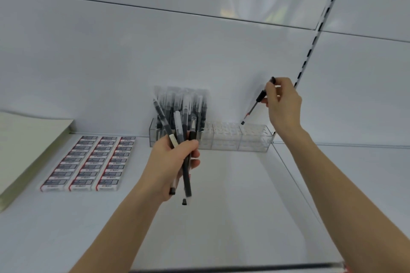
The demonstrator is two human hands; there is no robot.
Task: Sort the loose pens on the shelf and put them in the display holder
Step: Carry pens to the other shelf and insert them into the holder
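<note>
A clear acrylic display holder (pixel 255 139) stands at the back of the white shelf (pixel 221 217) against the wall. Its left compartments are packed with upright black and white pens (pixel 188 104); the right compartments show bare holes. My left hand (pixel 170 166) grips a bundle of several loose pens (pixel 186 179), in front of the holder's left end. My right hand (pixel 284 104) pinches a single black pen (pixel 257 101) by its upper part, tilted, with its lower tip just above the holder's right section.
Rows of boxed erasers (pixel 88 162) lie flat on the shelf to the left. A stack of pale green paper (pixel 24 146) sits at the far left. A slotted upright rail (pixel 310 51) runs up the wall at the right, and a thin divider runs beside the holder's right end.
</note>
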